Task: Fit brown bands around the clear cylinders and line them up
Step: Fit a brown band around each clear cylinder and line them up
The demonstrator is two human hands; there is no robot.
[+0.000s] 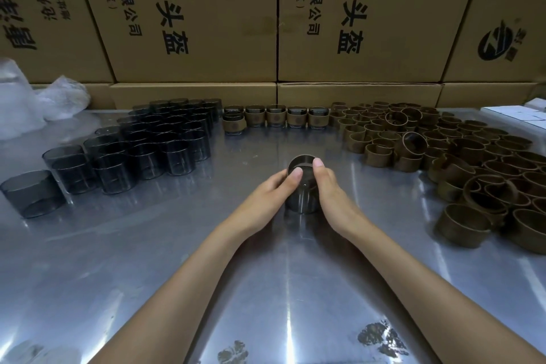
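A clear smoky cylinder [301,198] stands on the metal table [206,260] at the centre. A brown band [300,160] sits around its top rim. My left hand [273,189] and my right hand [326,183] grip it from either side, thumbs pressing on the band's upper edge. Several bare cylinders [153,142] are grouped at the left. A row of banded cylinders [276,116] stands along the back. Loose brown bands [443,151] lie heaped at the right.
Large printed cardboard boxes [195,15] wall off the back of the table. Crumpled clear plastic bags [35,100] lie at the far left. White flat packs [520,115] sit at the far right edge.
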